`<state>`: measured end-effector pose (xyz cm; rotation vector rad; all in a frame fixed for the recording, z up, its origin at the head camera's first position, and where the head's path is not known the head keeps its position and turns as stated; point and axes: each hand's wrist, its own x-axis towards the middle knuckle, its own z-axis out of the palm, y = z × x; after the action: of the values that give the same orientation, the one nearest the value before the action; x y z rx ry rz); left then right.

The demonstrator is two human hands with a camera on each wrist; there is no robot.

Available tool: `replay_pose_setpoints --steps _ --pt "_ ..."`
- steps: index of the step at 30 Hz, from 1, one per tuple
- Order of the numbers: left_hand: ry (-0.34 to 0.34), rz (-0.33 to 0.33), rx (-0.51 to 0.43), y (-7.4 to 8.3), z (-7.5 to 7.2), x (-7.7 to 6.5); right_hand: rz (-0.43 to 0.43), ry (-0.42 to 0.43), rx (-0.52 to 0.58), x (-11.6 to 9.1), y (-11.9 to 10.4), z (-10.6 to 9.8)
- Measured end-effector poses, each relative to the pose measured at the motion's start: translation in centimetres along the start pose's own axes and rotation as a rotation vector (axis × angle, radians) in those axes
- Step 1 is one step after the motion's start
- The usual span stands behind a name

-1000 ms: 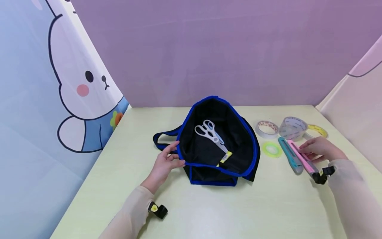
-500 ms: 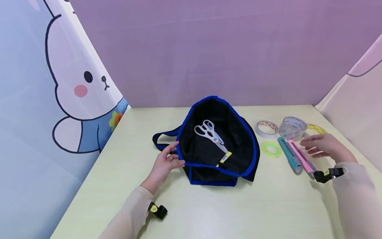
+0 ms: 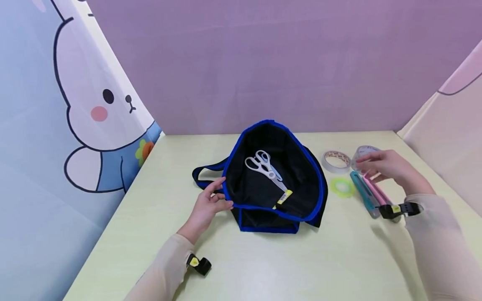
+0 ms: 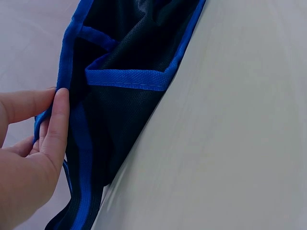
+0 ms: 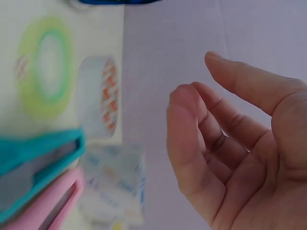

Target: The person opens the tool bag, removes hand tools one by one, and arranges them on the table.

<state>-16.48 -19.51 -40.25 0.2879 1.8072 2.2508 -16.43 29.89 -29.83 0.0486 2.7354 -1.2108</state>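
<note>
Left hand (image 3: 207,207) pinching the black bag (image 3: 256,190) by its rim (image 4: 66,67), the relaxed, empty right hand (image 3: 393,168) should span the clear tape roll (image 5: 112,179) right of the bag.

Scissors (image 3: 272,175) lie in the bag (image 3: 301,188), with tape rolls (image 3: 336,169) and cutters (image 3: 363,193) to its right.

Bag (image 3: 256,192): cloth, matt fin.
</note>
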Motion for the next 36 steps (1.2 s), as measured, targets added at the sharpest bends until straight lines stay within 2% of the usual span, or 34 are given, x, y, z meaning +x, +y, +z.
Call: replay_pose_setpoints --steps 8,15,26,31,36 --pt "-0.006 0.011 0.001 0.2 -0.2 0.2 -0.041 -0.012 0.064 1.6 -4.3 1.1" --pt "-0.017 0.014 -0.003 0.2 -0.1 0.0 -0.091 -0.057 0.058 3.5 -7.4 3.0" --pt "-0.006 0.019 -0.008 0.1 0.0 -0.2 -0.154 -0.162 0.080 6.2 -13.3 7.4" --pt "-0.005 0.013 -0.010 0.2 0.0 -0.3 -0.156 -0.203 0.053 7.9 -14.6 9.4" --pt "-0.011 0.014 -0.013 0.2 0.0 -0.3 -0.128 -0.246 0.016 9.5 -14.5 11.4"
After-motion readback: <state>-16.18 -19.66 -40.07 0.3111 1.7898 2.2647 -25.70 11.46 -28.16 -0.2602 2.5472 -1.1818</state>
